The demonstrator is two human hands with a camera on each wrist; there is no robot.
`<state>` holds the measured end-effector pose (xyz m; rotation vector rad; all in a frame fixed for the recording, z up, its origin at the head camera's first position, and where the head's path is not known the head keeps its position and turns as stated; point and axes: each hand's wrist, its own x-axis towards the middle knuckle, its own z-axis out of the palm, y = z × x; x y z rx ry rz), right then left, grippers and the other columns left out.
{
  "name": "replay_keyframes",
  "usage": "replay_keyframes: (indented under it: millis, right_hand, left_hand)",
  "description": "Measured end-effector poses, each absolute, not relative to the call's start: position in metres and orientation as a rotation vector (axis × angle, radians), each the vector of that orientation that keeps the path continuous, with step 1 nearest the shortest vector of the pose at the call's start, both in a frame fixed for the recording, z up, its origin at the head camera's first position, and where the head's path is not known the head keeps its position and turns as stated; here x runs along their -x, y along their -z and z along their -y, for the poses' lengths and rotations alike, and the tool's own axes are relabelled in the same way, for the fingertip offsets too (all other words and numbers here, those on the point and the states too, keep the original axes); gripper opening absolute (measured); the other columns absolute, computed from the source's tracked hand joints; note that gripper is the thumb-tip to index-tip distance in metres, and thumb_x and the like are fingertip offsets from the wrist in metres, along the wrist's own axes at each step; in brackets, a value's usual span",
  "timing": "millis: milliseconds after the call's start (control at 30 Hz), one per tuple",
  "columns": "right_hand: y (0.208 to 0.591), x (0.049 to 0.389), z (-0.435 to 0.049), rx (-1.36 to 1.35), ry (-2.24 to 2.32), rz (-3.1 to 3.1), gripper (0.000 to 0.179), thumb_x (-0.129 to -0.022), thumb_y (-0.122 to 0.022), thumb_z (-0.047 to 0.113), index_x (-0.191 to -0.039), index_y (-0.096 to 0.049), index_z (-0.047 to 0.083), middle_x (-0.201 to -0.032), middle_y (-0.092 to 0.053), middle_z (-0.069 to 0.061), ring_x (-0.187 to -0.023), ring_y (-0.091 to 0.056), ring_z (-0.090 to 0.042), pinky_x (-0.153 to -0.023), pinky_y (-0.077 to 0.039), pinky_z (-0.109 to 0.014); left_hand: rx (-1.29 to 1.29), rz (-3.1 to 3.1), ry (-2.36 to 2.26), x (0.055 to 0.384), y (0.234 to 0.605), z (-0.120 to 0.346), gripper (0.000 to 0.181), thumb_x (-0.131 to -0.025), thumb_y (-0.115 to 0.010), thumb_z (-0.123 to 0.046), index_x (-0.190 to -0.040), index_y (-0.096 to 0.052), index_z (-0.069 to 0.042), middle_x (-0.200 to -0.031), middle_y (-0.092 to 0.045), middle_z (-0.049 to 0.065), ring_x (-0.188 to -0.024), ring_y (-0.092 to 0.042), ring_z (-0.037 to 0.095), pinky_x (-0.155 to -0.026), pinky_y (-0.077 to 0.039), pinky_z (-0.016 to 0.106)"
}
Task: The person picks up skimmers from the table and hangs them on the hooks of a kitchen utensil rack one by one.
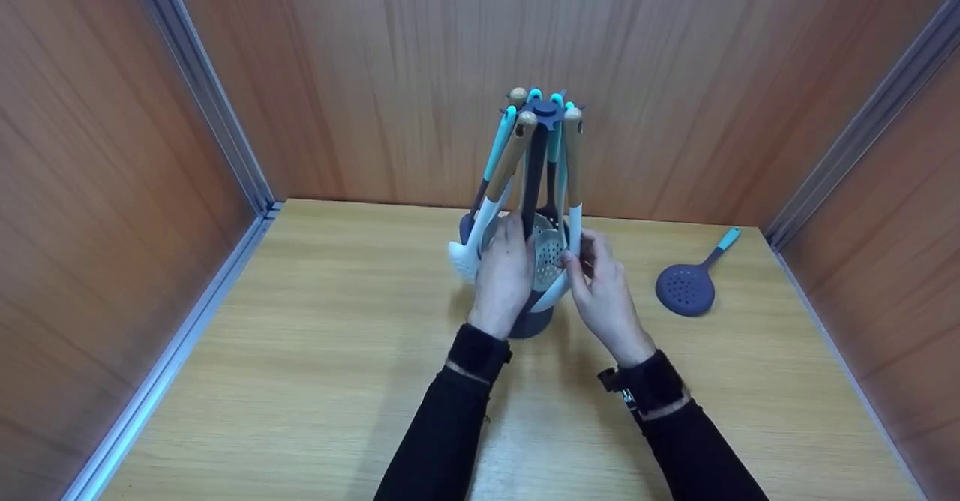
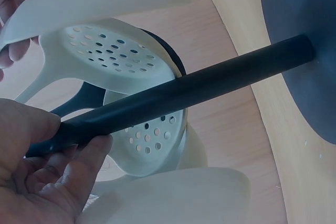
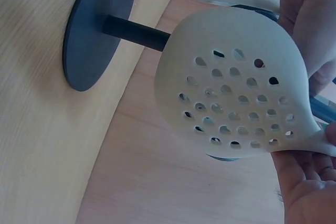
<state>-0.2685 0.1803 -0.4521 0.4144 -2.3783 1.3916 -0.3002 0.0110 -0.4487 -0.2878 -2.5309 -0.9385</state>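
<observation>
A dark utensil stand rises from a round base, with several kitchen utensils hanging from its top. My left hand grips its black pole partway up. My right hand pinches the white neck of a skimmer with a wooden handle. The handle's top is at the stand's hooks. Behind it hang another white perforated skimmer and utensils with turquoise handles. A wooden-handled white utensil hangs left of my left hand.
A dark skimmer with a turquoise handle lies on the tabletop to the right. Wood-grain panels with metal edge strips enclose the table at the back and both sides.
</observation>
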Motion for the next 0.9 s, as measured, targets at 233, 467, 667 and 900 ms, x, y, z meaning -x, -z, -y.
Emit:
replay_keyframes:
  millis: [233,467,667,900]
  right_hand:
    - [0.451,0.268,-0.181,-0.437,-1.356,2.355,0.036,-0.120,-0.067,0.011,-0.155,-0.060,0.004,-0.136,-0.077,-0.021,-0.132,-0.080,-0.039,-0.121,-0.062,-0.067]
    - [0.450,0.267,-0.189,-0.438,-1.355,2.356,0.042,-0.119,-0.070,0.012,-0.161,-0.064,0.007,-0.151,-0.072,-0.019,-0.140,-0.076,-0.040,-0.121,-0.063,-0.066]
    - [0.448,0.270,-0.199,-0.416,-1.358,2.313,0.040,-0.121,-0.067,0.016,-0.160,-0.067,0.006,-0.148,-0.074,-0.020,-0.140,-0.076,-0.040,-0.122,-0.063,-0.063]
    - [0.447,0.274,-0.215,-0.324,-1.349,2.304,0.032,-0.121,-0.064,0.012,-0.151,-0.070,0.000,-0.148,-0.074,-0.020,-0.138,-0.076,-0.038,-0.124,-0.062,-0.060]
  left_hand:
    - [0.294,2.519,0.959,0.302,0.449,-0.010,0.044,-0.124,-0.060,-0.017,-0.165,-0.051,-0.002,-0.144,-0.074,0.018,-0.124,-0.083,0.032,-0.104,-0.072,0.045]
    - [0.296,2.527,0.976,0.303,0.449,-0.010,0.043,-0.124,-0.059,-0.017,-0.164,-0.052,-0.002,-0.145,-0.074,0.019,-0.122,-0.083,0.032,-0.102,-0.072,0.045]
    - [0.288,2.532,0.964,0.302,0.448,-0.010,0.044,-0.123,-0.061,-0.016,-0.163,-0.053,0.000,-0.145,-0.074,0.019,-0.121,-0.083,0.033,-0.101,-0.072,0.046]
    - [0.312,2.473,0.893,0.302,0.451,-0.012,0.043,-0.121,-0.065,-0.013,-0.159,-0.057,0.005,-0.143,-0.076,0.023,-0.116,-0.085,0.035,-0.096,-0.073,0.047]
